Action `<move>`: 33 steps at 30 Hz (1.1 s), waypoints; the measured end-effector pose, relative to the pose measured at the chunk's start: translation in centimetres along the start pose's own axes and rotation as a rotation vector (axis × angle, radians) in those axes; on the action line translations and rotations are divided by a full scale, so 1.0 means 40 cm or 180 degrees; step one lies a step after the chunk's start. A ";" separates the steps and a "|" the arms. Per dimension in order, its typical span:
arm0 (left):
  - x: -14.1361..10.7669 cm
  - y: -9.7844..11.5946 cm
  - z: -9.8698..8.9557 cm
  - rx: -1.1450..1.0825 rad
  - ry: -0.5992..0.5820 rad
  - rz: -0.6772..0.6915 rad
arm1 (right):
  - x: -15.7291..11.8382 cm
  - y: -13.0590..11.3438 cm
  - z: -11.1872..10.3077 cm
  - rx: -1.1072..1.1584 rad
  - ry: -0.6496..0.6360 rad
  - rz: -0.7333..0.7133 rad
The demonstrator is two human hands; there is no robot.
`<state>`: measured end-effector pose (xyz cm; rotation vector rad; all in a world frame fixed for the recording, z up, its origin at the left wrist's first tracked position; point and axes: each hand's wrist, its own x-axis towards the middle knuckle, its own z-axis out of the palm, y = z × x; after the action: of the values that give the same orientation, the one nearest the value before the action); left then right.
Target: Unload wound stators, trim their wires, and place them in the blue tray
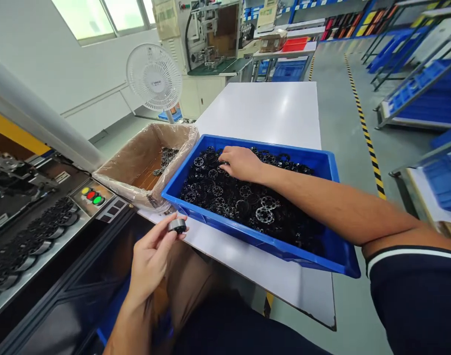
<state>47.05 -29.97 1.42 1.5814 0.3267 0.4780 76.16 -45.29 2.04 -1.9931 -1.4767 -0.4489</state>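
Between the thumb and fingers of my left hand [153, 254] is a small round part [177, 226], silver around its side and black at its lower face. It is held just off the near left side of a blue bin [247, 235]. My right hand [242, 163] reaches into that bin, its fingers bent down among many black ring-shaped parts [218, 190]. Whether those fingertips grip a part is hidden. Left of the bin stands a cardboard box [125, 160] lined with clear plastic, with a small pile of similar parts [169, 160] inside.
The bin rests on a white table [270, 108]. At the left is a machine with yellow, red and green buttons [91, 195] and rows of round parts [36, 241]. A white fan [154, 77] stands behind the box. Shelving carts [421, 93] are at the right.
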 end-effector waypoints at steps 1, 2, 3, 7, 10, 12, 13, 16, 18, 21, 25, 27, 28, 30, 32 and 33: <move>0.001 -0.004 -0.007 -0.0152 0.0036 -0.0057 | 0.000 0.040 0.014 -0.0068 -0.0091 0.0066; 0.002 -0.008 -0.011 -0.0255 0.0080 -0.0058 | -0.002 0.071 0.030 -0.0125 -0.0181 0.0112; 0.001 -0.010 -0.012 -0.0252 0.0129 0.0005 | -0.007 0.095 0.046 -0.0175 -0.0266 0.0146; -0.011 -0.005 -0.002 0.0580 0.0344 0.0561 | -0.024 0.125 0.080 -0.0256 -0.0470 0.0252; -0.022 0.005 0.000 0.0908 0.0402 0.0872 | -0.015 0.094 0.058 -0.0421 -0.0664 0.0525; -0.027 0.011 -0.004 0.0811 0.0378 0.0922 | -0.002 0.039 0.031 -0.0454 -0.0686 0.0588; -0.028 0.014 -0.005 0.0747 0.0344 0.0887 | 0.002 -0.001 0.015 -0.0364 -0.0607 0.0510; -0.026 0.023 0.005 0.0411 0.0193 0.0681 | -0.008 -0.155 -0.030 0.0399 -0.0029 -0.0073; -0.021 0.027 0.025 -0.0024 0.0035 0.0523 | -0.032 -0.251 -0.052 0.0908 0.0187 -0.0578; -0.014 0.033 0.064 -0.0664 -0.0150 0.0291 | -0.068 -0.331 -0.062 0.1438 0.0192 -0.0833; -0.006 0.034 0.099 -0.0920 -0.0204 0.0172 | -0.082 -0.333 -0.056 0.1644 0.0204 -0.0871; -0.005 0.034 0.103 -0.0872 -0.0120 0.0211 | -0.081 -0.323 -0.056 0.1623 0.0178 -0.0959; -0.005 0.033 0.102 -0.0824 -0.0071 0.0244 | -0.080 -0.320 -0.058 0.1620 0.0140 -0.1012; -0.006 0.033 0.098 -0.0708 0.0032 0.0323 | -0.080 -0.318 -0.060 0.1636 0.0041 -0.1136; -0.008 0.034 0.094 -0.0583 0.0118 0.0400 | -0.082 -0.316 -0.059 0.1611 -0.0017 -0.1236; -0.008 0.035 0.093 -0.0517 0.0143 0.0427 | -0.084 -0.315 -0.057 0.1566 -0.0003 -0.1290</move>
<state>48.47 -33.48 2.71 1.4413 0.2109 0.6290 63.38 -46.83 5.15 -1.3177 -1.7920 -0.2152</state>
